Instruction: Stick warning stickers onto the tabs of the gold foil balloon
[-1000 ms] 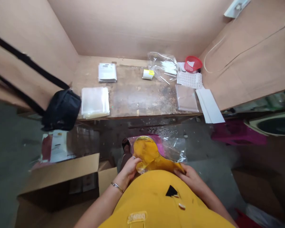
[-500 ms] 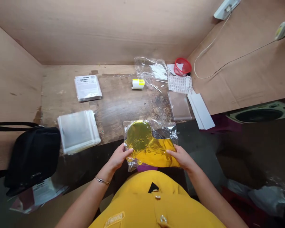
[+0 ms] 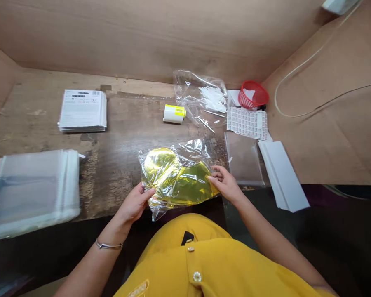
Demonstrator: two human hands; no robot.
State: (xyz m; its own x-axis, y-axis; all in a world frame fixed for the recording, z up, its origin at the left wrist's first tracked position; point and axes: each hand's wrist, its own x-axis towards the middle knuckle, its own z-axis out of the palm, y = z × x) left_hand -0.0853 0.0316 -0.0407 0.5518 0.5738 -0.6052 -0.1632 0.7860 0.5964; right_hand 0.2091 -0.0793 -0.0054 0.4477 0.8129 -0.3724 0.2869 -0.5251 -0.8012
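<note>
A shiny gold foil balloon [image 3: 191, 183], flat inside a clear plastic bag [image 3: 190, 148], lies between my two hands at the table's front edge. My left hand [image 3: 137, 203] pinches the bag's lower left side, thumb on top. On the right side, my right hand [image 3: 225, 183] is closed on the bag and foil, with the thumb over the gold part. The bag's far edge is over the tabletop, and its near edge hangs close to my yellow shirt. Fingers beneath the bag are partly hidden.
At left are a stack of clear bags [image 3: 34, 185] and a stack of printed cards [image 3: 82, 109]. Farther back stand a white-yellow roll [image 3: 174, 114], a bag of white sticks [image 3: 212, 99] and a red basket [image 3: 253, 95]. A sticker sheet [image 3: 247, 123] and white strips [image 3: 282, 175] lie right.
The bagged balloon has moved forward and left, now over the table's edge, with both hands still on it. The view has come closer to the table.
</note>
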